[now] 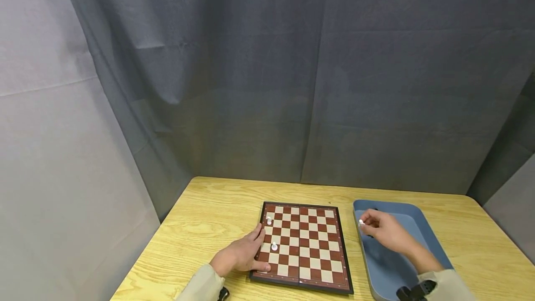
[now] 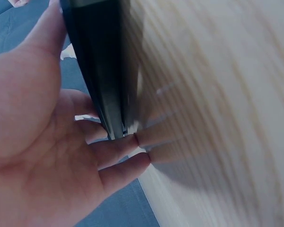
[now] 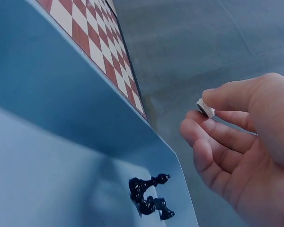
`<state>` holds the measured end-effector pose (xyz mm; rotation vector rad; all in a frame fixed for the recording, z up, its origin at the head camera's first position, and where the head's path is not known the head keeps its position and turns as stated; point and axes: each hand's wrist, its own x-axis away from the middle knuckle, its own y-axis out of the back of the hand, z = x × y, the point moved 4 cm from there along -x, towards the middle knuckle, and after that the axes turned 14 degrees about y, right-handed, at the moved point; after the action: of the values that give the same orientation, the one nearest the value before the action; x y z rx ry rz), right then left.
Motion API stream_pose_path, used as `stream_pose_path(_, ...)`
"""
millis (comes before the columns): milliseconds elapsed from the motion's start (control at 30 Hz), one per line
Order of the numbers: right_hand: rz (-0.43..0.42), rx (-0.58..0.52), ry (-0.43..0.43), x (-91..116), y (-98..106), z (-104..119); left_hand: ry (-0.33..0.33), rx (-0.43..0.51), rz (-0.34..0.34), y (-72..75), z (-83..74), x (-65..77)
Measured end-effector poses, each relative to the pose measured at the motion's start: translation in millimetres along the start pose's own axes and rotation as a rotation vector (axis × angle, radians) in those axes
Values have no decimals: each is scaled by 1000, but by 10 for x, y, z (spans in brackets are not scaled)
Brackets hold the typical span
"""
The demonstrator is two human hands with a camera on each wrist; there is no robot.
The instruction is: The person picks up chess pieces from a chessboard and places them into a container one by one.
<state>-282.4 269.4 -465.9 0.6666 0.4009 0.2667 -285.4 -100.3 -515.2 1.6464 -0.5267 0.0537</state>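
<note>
A red-and-cream chessboard (image 1: 314, 245) with a black frame lies on the table. Along its left edge rests my left hand (image 1: 241, 253), thumb over the near corner. The left wrist view shows the fingers fairly straight, two fingertips touching the wood beside the black frame (image 2: 97, 56). Two small white chess pieces, a far one (image 1: 269, 221) and a nearer one (image 1: 274, 246), stand on the board's left side. Over the blue tray (image 1: 388, 268), my right hand (image 1: 386, 232) pinches a small white chess piece (image 3: 206, 108) with a dark base between thumb and fingers.
Several black chess pieces (image 3: 149, 189) lie at the tray's far end, partly hidden by the right hand in the head view. The tray stands right of the board on the wooden table (image 1: 225, 203). Grey curtains (image 1: 259, 82) hang behind the table.
</note>
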Motion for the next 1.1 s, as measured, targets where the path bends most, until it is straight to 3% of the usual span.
stream_pose_path(633, 18, 34, -34, 123, 154, -191, -18, 10, -16, 14, -12, 26)
stream_pose_path(1100, 58, 47, 39, 217, 202, -271, -20, 3, -19, 7, -2, 9)
